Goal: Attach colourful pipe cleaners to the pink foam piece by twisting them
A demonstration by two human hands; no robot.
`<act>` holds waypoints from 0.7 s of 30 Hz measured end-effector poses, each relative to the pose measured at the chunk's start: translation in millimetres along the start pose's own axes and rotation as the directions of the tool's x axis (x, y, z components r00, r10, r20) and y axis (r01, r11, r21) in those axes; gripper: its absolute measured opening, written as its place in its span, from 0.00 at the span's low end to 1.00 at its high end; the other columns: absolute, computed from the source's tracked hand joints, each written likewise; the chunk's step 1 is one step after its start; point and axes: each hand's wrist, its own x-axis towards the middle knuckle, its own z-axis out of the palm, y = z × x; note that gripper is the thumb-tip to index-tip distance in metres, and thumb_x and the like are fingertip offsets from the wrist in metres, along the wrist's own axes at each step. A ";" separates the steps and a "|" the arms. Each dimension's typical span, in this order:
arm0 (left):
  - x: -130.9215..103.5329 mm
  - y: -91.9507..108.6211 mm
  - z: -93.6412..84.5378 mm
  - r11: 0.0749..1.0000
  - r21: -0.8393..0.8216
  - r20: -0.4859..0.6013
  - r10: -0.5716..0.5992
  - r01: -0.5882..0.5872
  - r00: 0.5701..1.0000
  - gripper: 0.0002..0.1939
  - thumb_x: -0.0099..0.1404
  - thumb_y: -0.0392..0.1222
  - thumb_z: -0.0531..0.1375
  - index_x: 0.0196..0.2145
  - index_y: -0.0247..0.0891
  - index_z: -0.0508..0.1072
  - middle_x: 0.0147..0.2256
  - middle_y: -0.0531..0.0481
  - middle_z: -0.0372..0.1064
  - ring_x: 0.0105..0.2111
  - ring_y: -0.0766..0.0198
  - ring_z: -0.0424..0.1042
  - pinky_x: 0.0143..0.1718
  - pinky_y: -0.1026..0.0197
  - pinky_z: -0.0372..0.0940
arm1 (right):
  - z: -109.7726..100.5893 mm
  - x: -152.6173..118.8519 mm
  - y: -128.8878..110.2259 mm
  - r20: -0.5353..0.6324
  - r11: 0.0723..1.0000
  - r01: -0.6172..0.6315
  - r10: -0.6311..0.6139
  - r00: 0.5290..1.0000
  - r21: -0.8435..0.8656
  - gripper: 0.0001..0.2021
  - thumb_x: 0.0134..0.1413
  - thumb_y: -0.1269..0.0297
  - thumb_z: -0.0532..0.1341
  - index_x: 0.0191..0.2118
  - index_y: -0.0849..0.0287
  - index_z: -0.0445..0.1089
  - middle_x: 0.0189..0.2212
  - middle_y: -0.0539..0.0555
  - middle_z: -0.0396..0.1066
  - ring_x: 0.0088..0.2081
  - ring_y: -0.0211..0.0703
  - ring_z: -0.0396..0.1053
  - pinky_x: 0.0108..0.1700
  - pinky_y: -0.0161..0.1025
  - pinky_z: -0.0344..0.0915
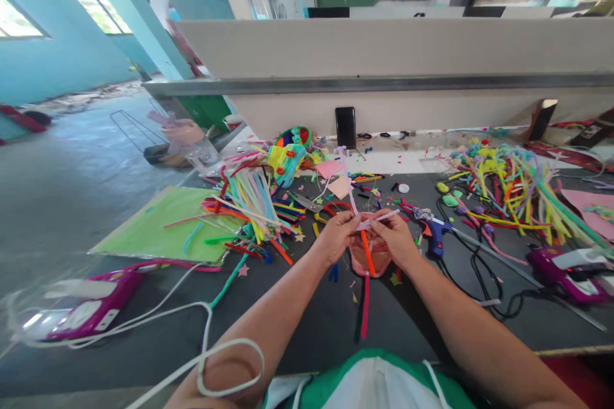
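Light purple pipe cleaners (349, 185) cross between my two hands, one strip standing up and away, another pointing right. My left hand (339, 236) is closed on them from the left. From the right, my right hand (394, 238) pinches the strip that sticks out past its fingers. An orange strip (368, 254) hangs down just below the fingertips. Under the hands lies a pink-rimmed piece (378, 263), partly covered by them. Below it a red strip (365, 310) points toward my body.
Bundled pipe cleaners (254, 198) and a green sheet (158, 223) lie left, scissors (309, 203) nearer the middle. A blue glue gun (436, 236) with black cord, more pipe cleaners (518, 192) and a purple power strip (566, 275) are right. A phone (346, 128) stands behind.
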 end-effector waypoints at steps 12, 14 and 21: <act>0.1 -1.3 -3.5 0.992 0.091 0.066 -0.090 0.084 0.994 0.18 0.51 0.44 0.70 0.36 0.29 0.74 0.32 0.43 0.76 0.31 0.59 0.76 0.35 0.57 0.72 | 0.3 1.9 -1.4 -0.078 0.986 0.048 -0.061 0.995 -0.158 0.06 0.45 0.62 0.65 0.30 0.56 0.69 0.21 0.47 0.70 0.24 0.40 0.68 0.30 0.38 0.66; 0.4 -1.4 -4.0 0.991 0.098 0.035 -0.089 0.085 0.995 0.18 0.51 0.45 0.70 0.35 0.29 0.74 0.31 0.43 0.76 0.30 0.58 0.76 0.33 0.58 0.71 | 0.0 2.1 -1.1 -0.066 0.985 0.049 -0.061 0.996 -0.168 0.07 0.44 0.62 0.65 0.30 0.56 0.68 0.21 0.47 0.69 0.24 0.40 0.68 0.31 0.38 0.66; 0.5 1.8 0.3 0.999 0.027 -0.029 -0.044 0.045 0.999 0.16 0.50 0.43 0.70 0.32 0.30 0.73 0.27 0.46 0.74 0.25 0.65 0.74 0.28 0.64 0.69 | -0.5 2.8 1.1 0.008 0.984 0.070 -0.069 0.998 -0.167 0.07 0.45 0.62 0.66 0.29 0.56 0.69 0.24 0.48 0.71 0.27 0.39 0.69 0.33 0.38 0.65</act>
